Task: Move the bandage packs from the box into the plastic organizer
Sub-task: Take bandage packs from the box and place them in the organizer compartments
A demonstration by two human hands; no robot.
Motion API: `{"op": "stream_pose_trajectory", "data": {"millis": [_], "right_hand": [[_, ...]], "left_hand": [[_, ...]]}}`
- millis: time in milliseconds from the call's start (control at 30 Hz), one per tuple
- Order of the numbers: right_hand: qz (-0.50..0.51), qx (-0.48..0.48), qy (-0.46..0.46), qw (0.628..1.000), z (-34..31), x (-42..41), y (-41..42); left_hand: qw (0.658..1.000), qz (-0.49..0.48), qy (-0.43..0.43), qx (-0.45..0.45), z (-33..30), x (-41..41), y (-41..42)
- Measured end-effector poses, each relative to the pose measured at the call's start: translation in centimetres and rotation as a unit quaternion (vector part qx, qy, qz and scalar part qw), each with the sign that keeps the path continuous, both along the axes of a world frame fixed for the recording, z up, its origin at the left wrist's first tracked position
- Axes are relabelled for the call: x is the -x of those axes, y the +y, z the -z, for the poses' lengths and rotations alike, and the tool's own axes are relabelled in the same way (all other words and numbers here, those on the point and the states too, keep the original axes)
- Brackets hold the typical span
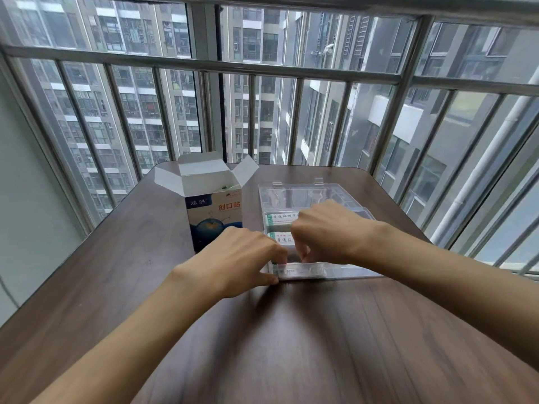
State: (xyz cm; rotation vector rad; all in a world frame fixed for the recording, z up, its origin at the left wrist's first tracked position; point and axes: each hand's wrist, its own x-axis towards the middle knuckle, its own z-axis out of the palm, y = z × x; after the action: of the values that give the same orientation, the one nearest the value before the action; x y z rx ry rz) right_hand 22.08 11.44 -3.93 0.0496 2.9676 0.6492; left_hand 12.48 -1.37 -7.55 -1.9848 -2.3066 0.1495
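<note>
Bandage packs, white paper-wrapped with green print (281,218), already fill two far slots of the clear plastic organizer (347,271) on the brown wooden counter (291,345), while left hand (242,258) and right hand (326,228) each keep a curled-finger grip on another pack (300,271) at the near slot, and the opened white-and-blue cardboard box (214,217) seems to hold more.

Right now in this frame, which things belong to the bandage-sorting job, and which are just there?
Part of the job:
- open bandage box, flaps up
- clear plastic organizer
- bandage packs already lying in the organizer
- left hand and right hand, both at the organizer's near edge

Just there:
- wooden table
- window railing
</note>
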Motion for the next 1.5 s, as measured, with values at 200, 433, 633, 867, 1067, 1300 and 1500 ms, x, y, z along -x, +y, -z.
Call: {"op": "stream_pose_trajectory", "data": {"millis": [200,433,633,867,1067,1300,1500], "right_hand": [[0.065,0.096,-0.018,0.993,-1.3,-0.5,1.2],[0.364,0.372,-0.177,0.835,-2.2,-0.9,1.9],[0.427,0.444,-0.245,0.749,-2.6,-0.1,1.6],[0.445,0.468,-0.236,0.726,-2.3,-0.1,2.6],[0.355,0.276,-0.169,0.877,-3.9,0.1,0.6],[0.095,0.312,0.169,0.930,-5.3,1.9,-2.8],[-0.007,0.152,0.296,0.943,-0.5,5.9,-3.7]], "left_hand": [[1.000,0.007,-0.009,-0.020,0.1,0.0,0.0],[0.999,0.004,-0.017,-0.033,0.6,-0.3,-0.3],[0.999,0.011,-0.003,-0.043,0.5,-0.5,0.5],[1.000,0.005,0.004,-0.030,-0.2,-0.9,0.7],[0.995,-0.012,-0.057,-0.077,-1.0,-0.7,-0.6],[0.831,-0.181,-0.200,-0.487,-1.9,3.1,-5.4],[0.635,-0.329,-0.392,-0.579,0.7,5.2,-6.0]]}}
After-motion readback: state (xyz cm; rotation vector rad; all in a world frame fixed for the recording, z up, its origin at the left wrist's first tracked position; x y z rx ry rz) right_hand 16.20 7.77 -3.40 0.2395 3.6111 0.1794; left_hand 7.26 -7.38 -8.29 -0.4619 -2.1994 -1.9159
